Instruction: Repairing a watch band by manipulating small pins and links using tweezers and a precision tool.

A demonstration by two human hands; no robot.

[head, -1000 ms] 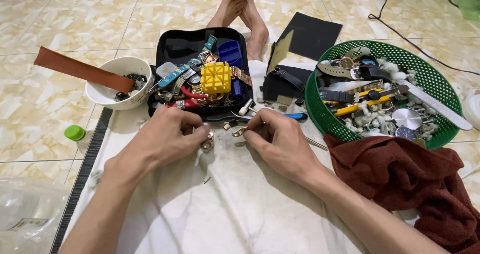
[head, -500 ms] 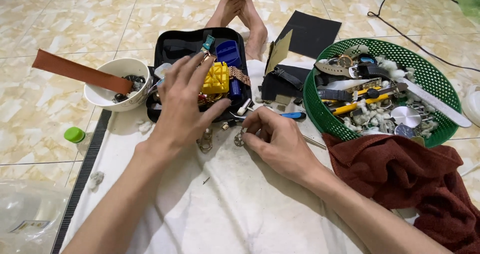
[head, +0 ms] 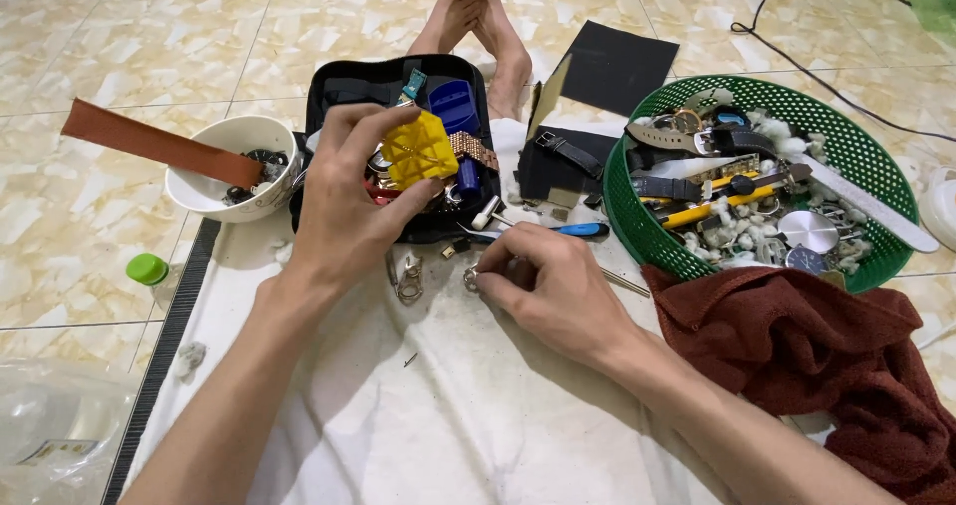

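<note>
The left hand (head: 344, 201) is grasping a yellow plastic block (head: 420, 149), a perforated holder of the kind used for watch bands, pinched between thumb and fingertips above the open black tool case (head: 344, 82). The grip sits on the block's near edges only, so it could twist out and drop into the crowded case beneath, knocking the small tools and the gold-coloured watch band (head: 472, 146) just beyond it.

The right hand (head: 558, 286) is clenched lightly on a small metal watch part (head: 471, 279), pressing it against the white cloth (head: 438, 415) spread on the floor. The part is mostly hidden by the fingertips; what exactly it is I cannot tell. Being held with one hand alone, it could slip or spring loose.

Just to the near side of the left hand lies a metal clasp piece (head: 409, 278), and closer to the person a tiny pin (head: 410, 360) lies loose on the cloth. A shift of either forearm could drag the cloth's folds and send the pin rolling off toward the tiled floor, where it would be hard to find. Beyond the right hand a blue-handled screwdriver (head: 573, 230) lies near the green basket (head: 876, 166); a wrist sweep could push it away.
</note>
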